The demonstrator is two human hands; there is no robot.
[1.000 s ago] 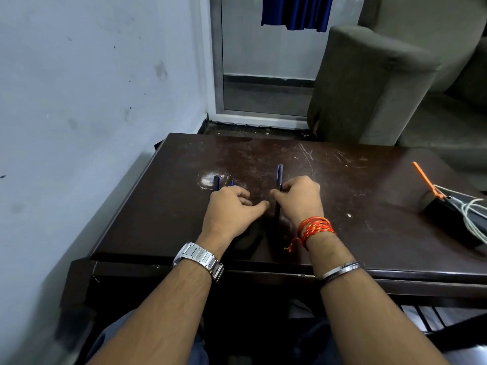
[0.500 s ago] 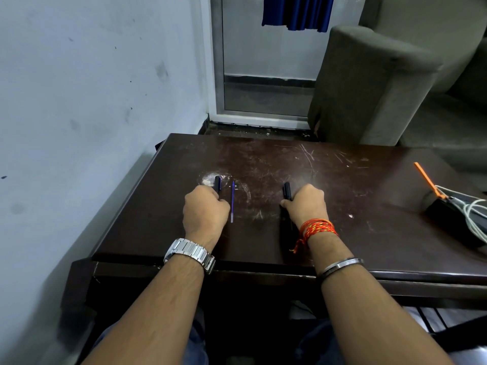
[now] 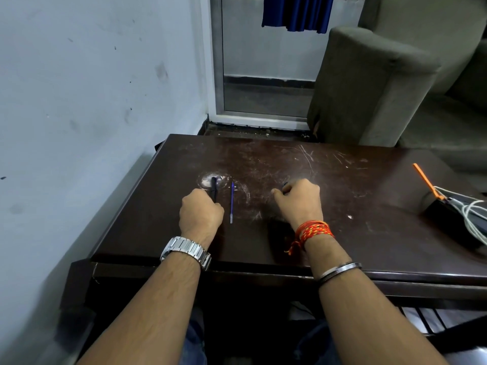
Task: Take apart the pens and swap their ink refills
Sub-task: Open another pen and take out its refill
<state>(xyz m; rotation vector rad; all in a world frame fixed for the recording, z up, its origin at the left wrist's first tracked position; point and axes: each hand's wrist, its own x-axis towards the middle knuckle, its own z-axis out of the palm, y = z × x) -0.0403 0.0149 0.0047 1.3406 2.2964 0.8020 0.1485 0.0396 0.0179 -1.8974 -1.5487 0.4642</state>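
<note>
Your left hand (image 3: 201,216) is fisted around a dark pen (image 3: 213,186) whose end pokes out beyond the knuckles; your right hand (image 3: 299,200) is curled on what looks like the other pen, mostly hidden. The blue refill (image 3: 231,202) lies loose on the surface (image 3: 369,206) between them, just beside your left hand. A careless nudge could roll it away. Since half a second ago, your hands have spread slightly wider.
</note>
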